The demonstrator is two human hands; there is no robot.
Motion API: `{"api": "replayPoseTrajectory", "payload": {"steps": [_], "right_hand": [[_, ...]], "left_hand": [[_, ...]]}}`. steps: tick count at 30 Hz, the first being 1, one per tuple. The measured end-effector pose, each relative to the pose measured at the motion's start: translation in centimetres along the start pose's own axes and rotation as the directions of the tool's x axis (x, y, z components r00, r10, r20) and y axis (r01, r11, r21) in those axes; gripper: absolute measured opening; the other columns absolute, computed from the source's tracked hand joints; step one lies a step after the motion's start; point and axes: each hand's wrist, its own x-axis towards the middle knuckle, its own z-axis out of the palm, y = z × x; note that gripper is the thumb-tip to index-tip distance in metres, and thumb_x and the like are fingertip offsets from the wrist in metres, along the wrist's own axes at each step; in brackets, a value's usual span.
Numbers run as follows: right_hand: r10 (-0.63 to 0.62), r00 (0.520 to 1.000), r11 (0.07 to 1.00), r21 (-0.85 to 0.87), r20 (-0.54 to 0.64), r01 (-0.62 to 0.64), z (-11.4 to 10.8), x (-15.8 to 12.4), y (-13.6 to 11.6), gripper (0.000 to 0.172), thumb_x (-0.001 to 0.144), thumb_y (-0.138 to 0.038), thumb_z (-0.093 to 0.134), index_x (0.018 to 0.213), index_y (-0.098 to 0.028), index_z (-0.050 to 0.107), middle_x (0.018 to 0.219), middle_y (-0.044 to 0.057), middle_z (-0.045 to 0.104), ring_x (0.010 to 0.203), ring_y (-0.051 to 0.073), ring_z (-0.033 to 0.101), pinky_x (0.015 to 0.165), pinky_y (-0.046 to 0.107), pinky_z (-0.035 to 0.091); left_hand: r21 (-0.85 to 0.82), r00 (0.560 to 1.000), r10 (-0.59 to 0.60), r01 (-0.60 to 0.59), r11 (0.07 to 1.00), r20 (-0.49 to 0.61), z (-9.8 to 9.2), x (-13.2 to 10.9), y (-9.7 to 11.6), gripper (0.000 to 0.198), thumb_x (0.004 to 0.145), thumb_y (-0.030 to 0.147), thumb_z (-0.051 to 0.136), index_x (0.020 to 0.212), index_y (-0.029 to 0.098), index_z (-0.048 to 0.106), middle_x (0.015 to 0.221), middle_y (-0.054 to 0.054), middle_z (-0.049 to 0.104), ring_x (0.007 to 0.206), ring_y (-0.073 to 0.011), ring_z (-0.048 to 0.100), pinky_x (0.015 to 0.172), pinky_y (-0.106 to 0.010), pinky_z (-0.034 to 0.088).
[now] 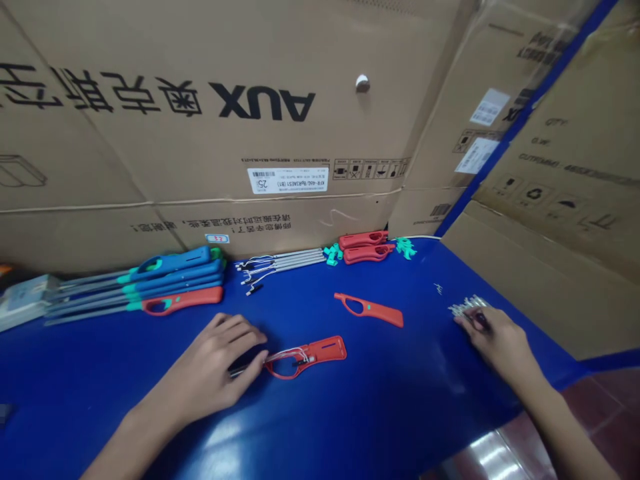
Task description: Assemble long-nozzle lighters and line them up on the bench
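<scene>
My left hand [220, 367] is closed round a thin metal lighter tube, whose end shows below the fingers. White wires run from it into a red lighter handle half [327, 348] lying flat with its inside up; a small black and white part sits in it. My right hand [500, 340] has its fingertips closed at a small pile of thin, pale metallic pieces [467, 305]. A dark spot shows between these fingers, but what they hold cannot be made out. Between the hands lies another red handle half [375, 312], outer side up, with a green trigger piece in it.
Blue and red assembled lighters [175, 280] are stacked at the left. Along the back lie wired metal tubes [300, 259], green caps [333, 253], red handle shells [367, 247] and green triggers [405, 247]. Cardboard walls [200, 147] border the blue table [400, 400].
</scene>
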Motion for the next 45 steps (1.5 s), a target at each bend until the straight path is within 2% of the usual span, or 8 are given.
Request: {"api": "replayPoseTrajectory", "payload": {"steps": [4,6,9,12,15,18,31,45], "right_hand": [[-0.032,0.999,0.999,0.037,0.013,0.032,0.6,0.3,-5.1,0.043,0.085,-0.052,0.053,0.058,-0.027,0.032,0.049,-0.003,0.041,0.047,0.016,0.044,0.052,0.03,0.036],[-0.105,0.982,0.985,0.154,0.159,0.081,1.3,0.4,-9.5,0.047,0.088,-0.048,0.051,0.057,-0.026,0.024,0.047,-0.005,0.033,0.043,0.014,0.035,0.047,0.029,0.03],[-0.373,0.824,0.896,0.396,0.427,0.201,2.2,1.1,-16.1,0.039,0.091,-0.035,0.052,0.062,-0.024,0.029,0.06,-0.003,0.045,0.054,0.013,0.042,0.055,0.026,0.035],[-0.571,0.645,0.806,0.498,0.508,0.322,2.7,2.3,-20.8,0.027,0.085,-0.022,0.061,0.07,-0.022,0.038,0.078,-0.001,0.053,0.072,0.014,0.049,0.066,0.026,0.039],[-0.657,0.497,0.751,0.548,0.567,0.367,3.2,3.2,-23.0,0.03,0.081,-0.02,0.066,0.069,-0.021,0.038,0.081,0.0,0.053,0.078,0.016,0.049,0.069,0.026,0.038],[-0.666,0.427,0.745,0.576,0.611,0.337,4.0,3.4,-23.5,0.03,0.086,-0.014,0.058,0.068,-0.021,0.035,0.076,-0.001,0.05,0.076,0.015,0.048,0.067,0.026,0.036],[-0.702,0.518,0.69,0.649,0.489,0.322,6.0,1.4,-22.9,0.025,0.082,-0.007,0.052,0.069,-0.021,0.035,0.07,-0.003,0.047,0.067,0.013,0.044,0.078,0.029,0.037],[-0.675,0.674,0.631,0.708,0.299,0.318,7.1,0.3,-23.1,0.025,0.084,-0.011,0.059,0.067,-0.02,0.042,0.071,-0.001,0.055,0.071,0.013,0.051,0.065,0.023,0.039]], "left_hand": [[-0.064,0.969,-0.132,0.148,0.987,0.207,-0.3,-0.1,0.8,0.02,0.087,0.031,0.057,0.102,0.022,0.066,0.097,-0.004,0.068,0.092,-0.0221,0.062,0.086,-0.037,0.046],[-0.103,0.946,-0.164,0.199,0.975,0.281,-0.3,-0.2,1.1,0.02,0.085,0.029,0.058,0.102,0.022,0.065,0.1,-0.005,0.066,0.095,-0.0223,0.061,0.086,-0.036,0.047],[-0.128,0.923,-0.184,0.239,0.963,0.339,-0.5,-0.4,1.0,0.018,0.082,0.023,0.059,0.1,0.023,0.064,0.101,-0.004,0.065,0.096,-0.022,0.06,0.086,-0.035,0.047],[-0.132,0.906,-0.198,0.263,0.956,0.374,-0.9,-0.8,0.2,0.015,0.08,0.021,0.063,0.095,0.023,0.065,0.097,-0.002,0.065,0.092,-0.0214,0.061,0.081,-0.033,0.046],[-0.133,0.9,-0.198,0.267,0.954,0.389,-1.3,-1.1,-0.3,0.008,0.083,0.018,0.059,0.086,0.023,0.066,0.087,-0.001,0.065,0.085,-0.0198,0.061,0.076,-0.03,0.044],[-0.123,0.903,-0.201,0.265,0.956,0.381,-1.4,-1.0,-0.3,0.013,0.085,0.016,0.054,0.084,0.022,0.066,0.085,-0.002,0.065,0.084,-0.0195,0.06,0.076,-0.03,0.043],[-0.076,0.881,-0.353,0.395,0.916,0.315,-1.4,-0.9,0.5,0.01,0.086,0.024,0.046,0.09,0.022,0.055,0.079,-0.001,0.062,0.071,-0.0202,0.058,0.065,-0.03,0.039],[-0.048,0.991,-0.135,0.136,0.99,0.011,-0.8,-0.9,0.7,0.007,0.09,0.019,0.046,0.087,0.02,0.052,0.077,0.0,0.063,0.067,-0.0168,0.057,0.076,-0.034,0.044]]}}
